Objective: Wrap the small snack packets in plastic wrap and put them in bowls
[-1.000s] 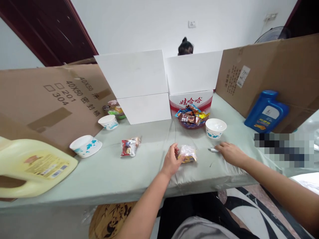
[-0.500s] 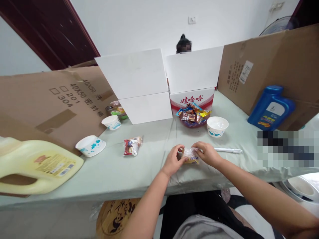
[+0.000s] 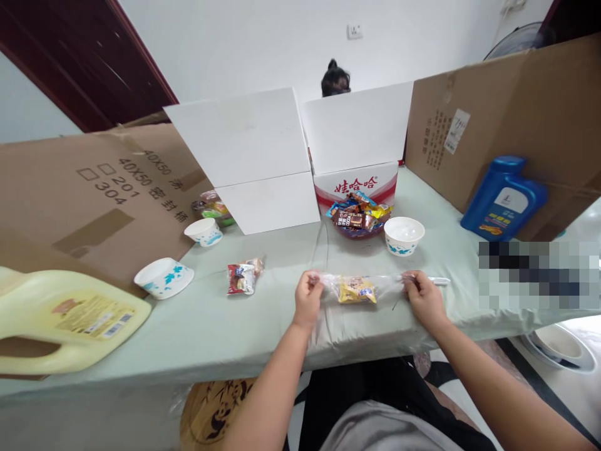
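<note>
Between my hands a strip of clear plastic film [image 3: 387,284] is pulled out sideways, with a yellow snack packet [image 3: 357,290] lying at its middle. My left hand [image 3: 308,297] pinches the film's left end, fingers closed. At the other end my right hand [image 3: 424,299] is closed on the film too. Just behind the right hand a white stick-like tool [image 3: 440,281] lies on the table, partly hidden. Left of my hands rests a red and white snack packet [image 3: 241,279] in clear wrapping.
A bowl of wrapped snacks [image 3: 359,228] and a paper bowl [image 3: 404,236] stand ahead. More paper bowls [image 3: 164,278] are at left, near a pale yellow jug [image 3: 75,319]. A blue bottle [image 3: 504,199] stands right. White boxes [image 3: 244,144] and cardboard [image 3: 498,125] border the table. Someone's head shows behind.
My hands have moved apart, drawing the bunched clear film out to both sides of the yellow packet. The whole view has shifted slightly.
</note>
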Motion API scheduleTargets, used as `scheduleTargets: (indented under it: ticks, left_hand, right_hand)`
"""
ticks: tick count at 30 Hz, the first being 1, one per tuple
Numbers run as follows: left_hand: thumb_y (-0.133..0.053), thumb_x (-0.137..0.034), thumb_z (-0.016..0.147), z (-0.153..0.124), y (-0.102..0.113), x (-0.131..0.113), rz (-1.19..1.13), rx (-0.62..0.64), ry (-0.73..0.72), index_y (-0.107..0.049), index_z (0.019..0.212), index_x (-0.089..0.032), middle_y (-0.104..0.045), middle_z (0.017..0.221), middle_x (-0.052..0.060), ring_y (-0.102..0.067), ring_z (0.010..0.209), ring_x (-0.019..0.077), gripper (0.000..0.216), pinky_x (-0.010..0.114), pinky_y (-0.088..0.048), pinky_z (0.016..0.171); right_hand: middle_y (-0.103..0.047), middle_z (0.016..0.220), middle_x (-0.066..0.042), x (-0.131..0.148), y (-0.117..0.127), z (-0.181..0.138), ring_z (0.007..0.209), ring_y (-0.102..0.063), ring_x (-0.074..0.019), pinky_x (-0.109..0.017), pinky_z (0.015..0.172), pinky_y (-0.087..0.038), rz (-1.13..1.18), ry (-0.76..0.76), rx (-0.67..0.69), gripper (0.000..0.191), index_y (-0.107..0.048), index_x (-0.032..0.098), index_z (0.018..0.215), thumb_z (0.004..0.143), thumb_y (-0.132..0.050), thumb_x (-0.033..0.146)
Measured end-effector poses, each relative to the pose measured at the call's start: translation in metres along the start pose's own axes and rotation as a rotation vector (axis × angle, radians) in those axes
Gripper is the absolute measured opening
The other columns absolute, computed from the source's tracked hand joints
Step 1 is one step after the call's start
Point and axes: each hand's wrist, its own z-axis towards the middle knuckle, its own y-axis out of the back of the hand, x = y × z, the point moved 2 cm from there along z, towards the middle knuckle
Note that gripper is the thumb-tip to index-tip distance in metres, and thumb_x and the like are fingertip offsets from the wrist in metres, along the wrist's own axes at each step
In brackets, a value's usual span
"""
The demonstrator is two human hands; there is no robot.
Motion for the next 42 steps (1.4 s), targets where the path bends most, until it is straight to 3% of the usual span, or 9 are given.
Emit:
scheduleTargets:
  ticks: [7, 11, 14, 17, 21, 24, 33, 39, 42]
  left_hand:
    - [-0.045, -0.02, 0.074, 0.016, 0.022, 0.028, -0.013, -0.389, 0.03, -0.038, 0.077, -0.022, -0.05, 0.072, -0.003, -0.052, 0.059, 0.0092, 0.008, 0.021, -0.043, 0.058]
    - [-0.049, -0.02, 0.073, 0.018, 0.033, 0.03, 0.08, -0.54, -0.007, -0.04, 0.087, -0.023, -0.048, 0.081, -0.003, -0.051, 0.068, 0.0105, 0.017, 0.023, -0.042, 0.065]
    - [-0.051, -0.02, 0.075, 0.014, 0.037, 0.021, 0.184, -0.587, -0.068, -0.043, 0.093, -0.023, -0.049, 0.09, -0.001, -0.051, 0.081, 0.0135, 0.02, 0.027, -0.041, 0.075]
    - [-0.053, -0.027, 0.08, 0.006, 0.029, 0.005, 0.28, -0.464, -0.145, -0.05, 0.092, -0.022, -0.054, 0.089, 0.001, -0.053, 0.087, 0.0174, 0.013, 0.032, -0.041, 0.082]
    - [-0.068, -0.038, 0.076, -0.003, 0.009, -0.009, 0.422, -0.116, -0.227, -0.063, 0.084, -0.023, -0.066, 0.085, 0.003, -0.058, 0.091, 0.0234, 0.019, 0.039, -0.041, 0.091]
    - [-0.066, -0.038, 0.08, -0.005, -0.001, -0.013, 0.606, 0.086, -0.296, -0.065, 0.08, -0.023, -0.069, 0.083, 0.003, -0.059, 0.09, 0.0245, 0.015, 0.043, -0.038, 0.093]
    - [-0.049, -0.028, 0.091, -0.023, -0.002, -0.031, 0.662, 0.144, -0.531, -0.066, 0.084, -0.024, -0.07, 0.081, 0.004, -0.064, 0.086, 0.0216, 0.019, 0.041, -0.043, 0.089]
    - [-0.049, -0.012, 0.089, -0.086, 0.008, -0.037, 0.685, 0.535, -0.779, -0.067, 0.103, -0.028, -0.074, 0.096, 0.003, -0.065, 0.098, 0.0206, 0.028, 0.04, -0.047, 0.092]
    - [-0.052, -0.009, 0.086, -0.112, 0.019, -0.035, 0.701, 0.603, -0.807, -0.063, 0.111, -0.028, -0.073, 0.1, 0.003, -0.065, 0.098, 0.0208, 0.034, 0.04, -0.047, 0.092]
  right_hand:
    - [-0.064, 0.075, -0.005, -0.006, 0.005, 0.0, 0.067, -0.059, -0.021, -0.039, 0.069, -0.05, 0.073, -0.06, -0.11, 0.032, -0.062, 0.02, 0.095, 0.087, -0.044, 0.045]
    - [-0.065, 0.097, -0.01, -0.01, 0.004, 0.001, 0.084, -0.061, -0.0229, -0.043, 0.079, -0.05, 0.11, -0.017, -0.215, 0.032, -0.057, 0.019, 0.104, 0.086, -0.047, 0.043]
    - [-0.063, 0.105, -0.012, -0.011, 0.004, 0.001, 0.093, -0.061, -0.0237, -0.044, 0.085, -0.049, 0.115, 0.017, -0.234, 0.032, -0.056, 0.019, 0.106, 0.088, -0.047, 0.044]
    - [-0.065, 0.101, -0.011, -0.007, 0.005, -0.001, 0.091, -0.06, -0.0234, -0.043, 0.084, -0.049, 0.058, 0.06, -0.185, 0.032, -0.059, 0.019, 0.103, 0.089, -0.046, 0.046]
    - [-0.066, 0.1, -0.01, 0.0, 0.006, -0.002, 0.085, -0.06, -0.0222, -0.042, 0.082, -0.05, 0.001, 0.092, -0.145, 0.033, -0.061, 0.02, 0.101, 0.089, -0.049, 0.048]
    - [-0.066, 0.099, -0.01, 0.003, 0.005, -0.002, 0.084, -0.06, -0.0223, -0.041, 0.079, -0.05, -0.007, 0.086, -0.124, 0.036, -0.061, 0.019, 0.101, 0.087, -0.05, 0.05]
    - [-0.067, 0.092, -0.009, 0.004, 0.004, -0.001, 0.085, -0.06, -0.0236, -0.043, 0.079, -0.05, -0.057, 0.122, -0.083, 0.025, -0.062, 0.02, 0.092, 0.083, -0.048, 0.038]
    - [-0.065, 0.095, -0.009, 0.002, 0.006, 0.0, 0.088, -0.059, -0.0235, -0.041, 0.08, -0.049, -0.029, 0.141, -0.151, 0.026, -0.061, 0.021, 0.093, 0.088, -0.043, 0.039]
    - [-0.065, 0.096, -0.009, 0.002, 0.005, 0.0, 0.089, -0.059, -0.0234, -0.04, 0.08, -0.049, -0.007, 0.134, -0.153, 0.03, -0.061, 0.02, 0.095, 0.09, -0.042, 0.043]
